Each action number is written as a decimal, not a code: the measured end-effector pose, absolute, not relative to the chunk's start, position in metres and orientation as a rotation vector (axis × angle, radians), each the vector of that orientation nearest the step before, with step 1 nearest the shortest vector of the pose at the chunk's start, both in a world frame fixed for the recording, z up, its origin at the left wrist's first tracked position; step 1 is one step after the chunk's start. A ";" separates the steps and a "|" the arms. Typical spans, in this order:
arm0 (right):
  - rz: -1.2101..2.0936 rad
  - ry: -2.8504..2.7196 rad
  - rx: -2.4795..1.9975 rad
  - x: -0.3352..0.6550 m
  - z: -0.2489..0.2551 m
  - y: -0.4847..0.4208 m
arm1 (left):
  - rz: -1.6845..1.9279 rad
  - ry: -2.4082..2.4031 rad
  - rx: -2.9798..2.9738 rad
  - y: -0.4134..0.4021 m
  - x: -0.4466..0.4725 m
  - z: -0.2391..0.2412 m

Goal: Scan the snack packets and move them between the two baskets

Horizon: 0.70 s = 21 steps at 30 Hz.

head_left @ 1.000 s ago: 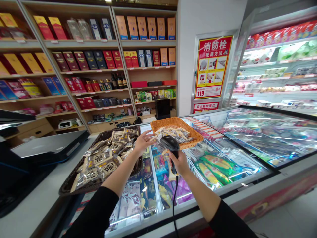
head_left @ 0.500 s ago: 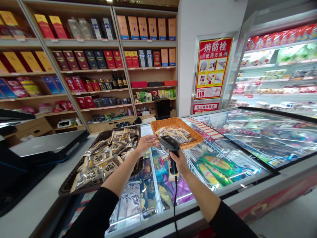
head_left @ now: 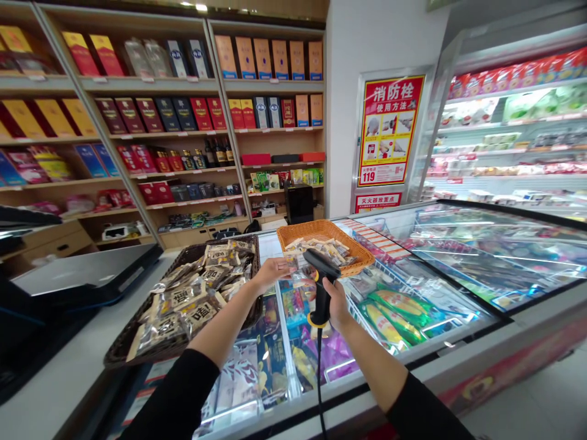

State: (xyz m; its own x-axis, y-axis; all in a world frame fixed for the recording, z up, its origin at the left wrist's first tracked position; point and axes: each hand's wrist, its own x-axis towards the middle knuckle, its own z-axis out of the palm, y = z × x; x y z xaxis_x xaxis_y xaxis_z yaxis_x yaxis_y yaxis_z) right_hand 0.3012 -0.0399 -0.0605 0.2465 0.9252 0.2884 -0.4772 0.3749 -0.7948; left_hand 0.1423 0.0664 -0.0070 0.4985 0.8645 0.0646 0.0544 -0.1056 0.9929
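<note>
My right hand (head_left: 338,304) is wrapped round the handle of a black-and-yellow barcode scanner (head_left: 322,299), its cord hanging down. Left of the scanner's head, my left hand (head_left: 274,272) is closed in a pinch on a small clear snack packet (head_left: 300,270), partly hidden behind the scanner. Just beyond both hands, an orange wicker basket (head_left: 362,252) holds several small beige packets (head_left: 330,249). To the left of my left forearm, a dark brown wicker basket (head_left: 120,352) is heaped with larger snack packets (head_left: 202,305) with black lettering.
Both baskets rest on a glass-topped chest freezer (head_left: 275,421) with bagged frozen food inside. A counter with a flat-topped scale (head_left: 87,269) stands at left. Behind are shelves of boxes (head_left: 178,116), a red poster (head_left: 389,131) and a lit refrigerated shelf (head_left: 518,134).
The scanner has tilted and turned, showing more of its handle and yellow trim. My left hand has shifted slightly right and down, its fingers straighter. The view has moved a little.
</note>
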 end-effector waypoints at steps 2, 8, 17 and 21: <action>1.005 -0.910 -0.721 0.302 -0.060 -0.042 | 1.031 0.892 1.457 0.070 0.140 -0.008; 0.879 -1.296 -0.847 0.309 -0.062 -0.048 | 1.486 1.145 1.442 0.087 0.130 -0.015; 0.718 -1.473 -1.077 0.307 -0.066 -0.049 | 1.544 1.252 1.697 0.092 0.125 -0.020; 0.722 -1.502 -1.100 0.307 -0.067 -0.047 | 1.533 1.254 1.664 0.093 0.126 -0.022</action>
